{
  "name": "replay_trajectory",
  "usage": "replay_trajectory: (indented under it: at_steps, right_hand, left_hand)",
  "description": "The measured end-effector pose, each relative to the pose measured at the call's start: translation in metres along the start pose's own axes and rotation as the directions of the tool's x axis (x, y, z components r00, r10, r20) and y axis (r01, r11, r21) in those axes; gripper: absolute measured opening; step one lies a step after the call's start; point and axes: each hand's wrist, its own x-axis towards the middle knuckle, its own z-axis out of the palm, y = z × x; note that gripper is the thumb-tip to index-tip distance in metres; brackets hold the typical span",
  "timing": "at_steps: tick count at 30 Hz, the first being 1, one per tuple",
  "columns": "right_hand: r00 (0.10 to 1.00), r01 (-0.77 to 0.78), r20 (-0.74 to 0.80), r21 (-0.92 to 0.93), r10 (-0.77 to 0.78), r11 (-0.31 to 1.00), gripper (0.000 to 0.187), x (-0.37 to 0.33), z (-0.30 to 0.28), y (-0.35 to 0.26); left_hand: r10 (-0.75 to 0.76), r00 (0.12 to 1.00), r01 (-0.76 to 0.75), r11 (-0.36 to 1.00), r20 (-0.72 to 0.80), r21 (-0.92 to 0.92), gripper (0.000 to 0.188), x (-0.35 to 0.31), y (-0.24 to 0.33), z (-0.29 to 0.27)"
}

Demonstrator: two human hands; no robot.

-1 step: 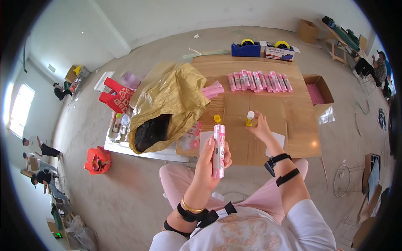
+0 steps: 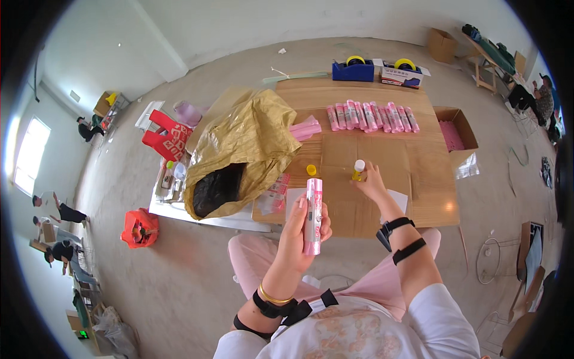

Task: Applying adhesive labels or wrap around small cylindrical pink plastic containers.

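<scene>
My left hand (image 2: pixel 299 224) is closed round a pink roll (image 2: pixel 313 216) with a printed paper band, held upright over my lap; it looks like a roll of plastic bags. At the cardboard sheet (image 2: pixel 365 206) on the table, my right hand (image 2: pixel 373 182) has its fingers round a small yellow stick with a white top (image 2: pixel 358 170), which looks like a glue stick. A yellow cap (image 2: pixel 311 170) lies to its left. White paper (image 2: pixel 397 200) shows partly under my right wrist. Across the table lies a row of several similar pink rolls (image 2: pixel 373 116).
A large gold woven sack (image 2: pixel 239 143) with a black lining covers the table's left side, with pink rolls (image 2: pixel 306 128) by its edge. Blue tape dispensers (image 2: pixel 353 70) stand at the far edge. An open carton (image 2: pixel 460 128) is at the right; a red bag (image 2: pixel 140 228) sits on the floor.
</scene>
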Motion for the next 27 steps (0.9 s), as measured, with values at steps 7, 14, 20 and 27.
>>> replay_trajectory:
  at_steps: [7, 14, 20, 27]
  right_hand:
    - [0.953, -0.232, 0.260, 0.295, 0.156, 0.927, 0.036, 0.006, -0.017, -0.037]
    - [0.907, 0.201, 0.089, 0.768, -0.412, 0.608, 0.030, -0.107, -0.119, -0.190]
    - [0.782, 0.561, 0.031, 0.402, -0.623, 0.724, 0.041, -0.133, -0.137, -0.211]
    - [0.837, 0.547, -0.268, 0.373, -0.478, 0.749, 0.030, -0.112, -0.160, -0.207]
  left_hand:
    - [0.036, 0.998, -0.033, 0.999, -0.057, 0.039, 0.028, 0.003, 0.011, -0.001]
    - [0.092, 0.995, -0.087, 0.990, -0.045, 0.115, 0.034, -0.007, 0.004, 0.006]
    - [0.139, 0.990, -0.140, 0.967, 0.020, 0.214, 0.035, -0.035, 0.002, 0.025]
    - [0.035, 0.986, -0.083, 0.952, 0.164, 0.295, 0.042, -0.063, -0.002, 0.024]
